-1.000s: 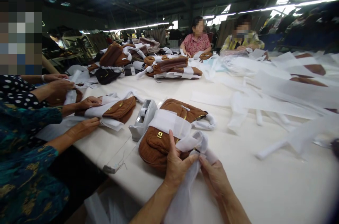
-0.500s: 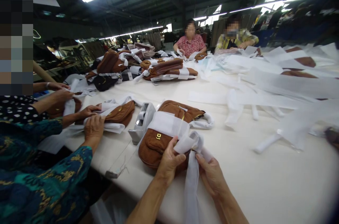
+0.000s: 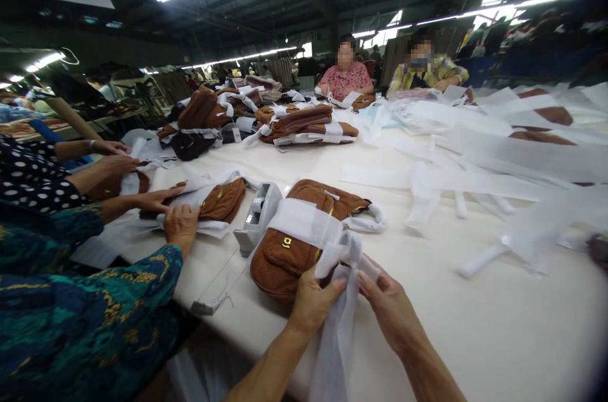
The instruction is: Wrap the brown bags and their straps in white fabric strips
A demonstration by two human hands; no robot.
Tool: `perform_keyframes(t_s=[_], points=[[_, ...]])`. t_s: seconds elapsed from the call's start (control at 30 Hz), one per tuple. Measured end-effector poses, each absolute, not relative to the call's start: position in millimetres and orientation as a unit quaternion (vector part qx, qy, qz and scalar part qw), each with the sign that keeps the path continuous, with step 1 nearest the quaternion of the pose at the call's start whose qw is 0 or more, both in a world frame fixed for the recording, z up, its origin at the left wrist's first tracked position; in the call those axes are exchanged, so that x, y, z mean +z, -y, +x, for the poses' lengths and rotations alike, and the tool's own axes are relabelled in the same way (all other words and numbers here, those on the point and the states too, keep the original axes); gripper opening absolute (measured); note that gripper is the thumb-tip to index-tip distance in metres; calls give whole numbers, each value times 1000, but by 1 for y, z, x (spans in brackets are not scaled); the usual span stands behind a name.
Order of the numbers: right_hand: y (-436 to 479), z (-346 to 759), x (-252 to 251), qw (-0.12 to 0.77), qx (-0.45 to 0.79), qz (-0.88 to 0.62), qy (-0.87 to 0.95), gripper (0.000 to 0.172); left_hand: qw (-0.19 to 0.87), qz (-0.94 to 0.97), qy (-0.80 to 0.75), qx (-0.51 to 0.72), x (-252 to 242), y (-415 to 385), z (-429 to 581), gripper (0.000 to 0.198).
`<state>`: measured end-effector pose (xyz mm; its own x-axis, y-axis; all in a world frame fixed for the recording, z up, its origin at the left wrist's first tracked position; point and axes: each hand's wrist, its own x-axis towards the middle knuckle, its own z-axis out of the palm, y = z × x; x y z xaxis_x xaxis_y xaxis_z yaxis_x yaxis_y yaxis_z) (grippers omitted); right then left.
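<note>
A brown corduroy bag (image 3: 278, 269) with a gold clasp lies on the white table (image 3: 475, 326), right in front of me. A white non-woven band (image 3: 304, 221) wraps around its middle. My left hand (image 3: 314, 301) rests against the bag's right side and grips a white strip (image 3: 336, 351) hanging from the band. My right hand (image 3: 387, 307) pinches the same strip from the other side, where it gathers into a knot-like fold. The bag's lower edge is partly hidden behind my left hand.
A grey tape dispenser (image 3: 256, 218) stands left of the bag. A co-worker's hands (image 3: 178, 218) work on another wrapped brown bag (image 3: 223, 201). Loose white strips (image 3: 494, 161) lie to the right. Wrapped bag stacks (image 3: 304, 125) sit farther along, with seated people beyond.
My hands have drawn closer around the strip, and its fold has tightened against the bag. The co-worker's nearer hand has shifted on the other bag.
</note>
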<state>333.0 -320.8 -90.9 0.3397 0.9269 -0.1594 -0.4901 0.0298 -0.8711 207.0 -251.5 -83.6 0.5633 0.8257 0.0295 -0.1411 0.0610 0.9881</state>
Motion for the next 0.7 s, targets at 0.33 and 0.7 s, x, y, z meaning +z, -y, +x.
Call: perform_keyframes(t_s=[0.33,0.7], points=[[333,345,-103,555,320,-682,351,60,788,470,-274,288,-85,243,207,44],[348,372,-86,349,47,-569,743,30,805,457,-268,266,-85,237,203,47]])
